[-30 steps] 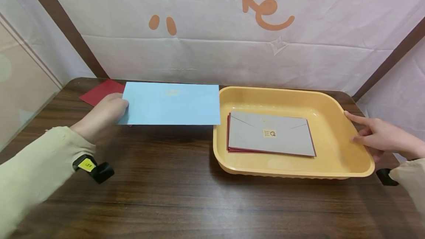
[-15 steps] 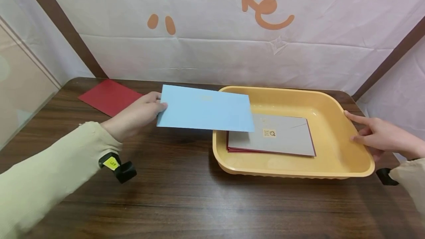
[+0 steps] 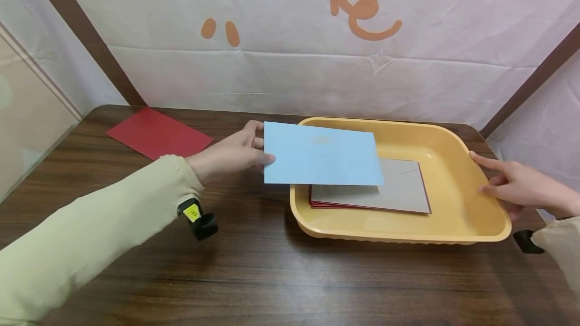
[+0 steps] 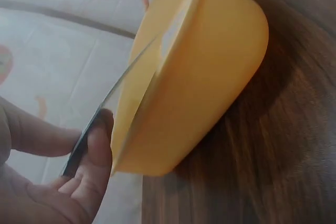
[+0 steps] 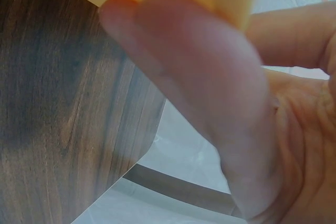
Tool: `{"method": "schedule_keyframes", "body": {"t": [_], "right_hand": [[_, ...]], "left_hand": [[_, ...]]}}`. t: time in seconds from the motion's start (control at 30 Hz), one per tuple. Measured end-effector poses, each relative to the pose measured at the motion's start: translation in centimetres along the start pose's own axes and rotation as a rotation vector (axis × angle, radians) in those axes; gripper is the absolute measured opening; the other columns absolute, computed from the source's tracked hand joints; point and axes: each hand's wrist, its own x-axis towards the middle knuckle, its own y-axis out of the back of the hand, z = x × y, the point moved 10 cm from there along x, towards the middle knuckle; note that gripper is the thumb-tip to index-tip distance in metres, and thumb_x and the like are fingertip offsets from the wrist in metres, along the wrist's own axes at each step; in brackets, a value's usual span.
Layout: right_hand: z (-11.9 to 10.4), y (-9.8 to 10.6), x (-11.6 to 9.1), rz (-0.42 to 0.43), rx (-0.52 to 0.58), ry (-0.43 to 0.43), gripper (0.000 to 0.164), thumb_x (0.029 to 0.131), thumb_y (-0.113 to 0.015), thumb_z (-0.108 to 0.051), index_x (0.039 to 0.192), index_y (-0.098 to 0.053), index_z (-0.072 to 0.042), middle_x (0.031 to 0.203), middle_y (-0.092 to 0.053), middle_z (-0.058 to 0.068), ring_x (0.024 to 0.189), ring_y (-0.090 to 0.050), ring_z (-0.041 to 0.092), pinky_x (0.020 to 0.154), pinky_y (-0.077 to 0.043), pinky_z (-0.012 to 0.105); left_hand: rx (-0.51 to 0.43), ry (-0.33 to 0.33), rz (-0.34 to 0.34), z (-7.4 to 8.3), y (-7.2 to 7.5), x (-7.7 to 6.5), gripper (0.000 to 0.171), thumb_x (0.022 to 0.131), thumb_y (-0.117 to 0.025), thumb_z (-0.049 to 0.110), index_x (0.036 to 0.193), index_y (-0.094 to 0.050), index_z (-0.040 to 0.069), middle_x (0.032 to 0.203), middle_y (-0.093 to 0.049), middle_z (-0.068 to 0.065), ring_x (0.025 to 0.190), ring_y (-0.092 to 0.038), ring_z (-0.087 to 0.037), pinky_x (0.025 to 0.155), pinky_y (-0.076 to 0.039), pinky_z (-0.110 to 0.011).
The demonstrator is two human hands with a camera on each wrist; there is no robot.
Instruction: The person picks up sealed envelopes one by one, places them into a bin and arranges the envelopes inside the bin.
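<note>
My left hand pinches a light-blue envelope by its left end, thumb on top and fingers beneath. The envelope hangs over the left side of a yellow plastic tray. Seen edge-on in the left wrist view, the envelope reaches over the tray's wall. A grey envelope lies on a small stack with red edges inside the tray, partly hidden by the blue one. At the tray's right side, my right hand grips the rim; its fingers touch the outer wall in the right wrist view.
A red envelope lies flat on the dark wooden table at the back left. A pale printed cloth hangs behind the table. Black straps sit on both wrists.
My left hand has carried the blue envelope rightward from beside the tray to over its left part, uncovering more of the red envelope. The right hand and tray have stayed put.
</note>
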Motion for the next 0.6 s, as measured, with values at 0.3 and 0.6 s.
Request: {"method": "schedule_keyframes", "body": {"t": [0.3, 0.6], "right_hand": [[0.1, 0.0, 0.0, 0.010, -0.010, -0.005, 0.081, 0.095, -0.057, -0.010, 0.149, 0.002, 0.002, 0.079, -0.067, 0.003, 0.051, -0.064, 0.024, 0.047, -0.054, 0.035], [0.2, 0.0, 0.1, 0.010, 0.001, -0.007, 0.081, 0.095, -0.056, -0.010, 0.150, 0.003, 0.001, 0.078, -0.066, 0.003, 0.052, -0.065, 0.024, 0.047, -0.054, 0.036]], "left_hand": [[-0.054, -0.122, -0.085, 3.6, -3.2, 2.7, 0.076, 0.094, -0.056, 0.007, 0.149, -0.006, 0.020, 0.123, -0.060, -0.015, 0.101, -0.063, -0.024, 0.098, -0.044, -0.043], [-0.069, -0.120, -0.102, 4.8, -6.4, 4.8, 0.076, 0.093, -0.058, 0.005, 0.148, -0.008, 0.019, 0.090, -0.061, -0.012, 0.082, -0.063, -0.027, 0.094, -0.047, -0.043]]}}
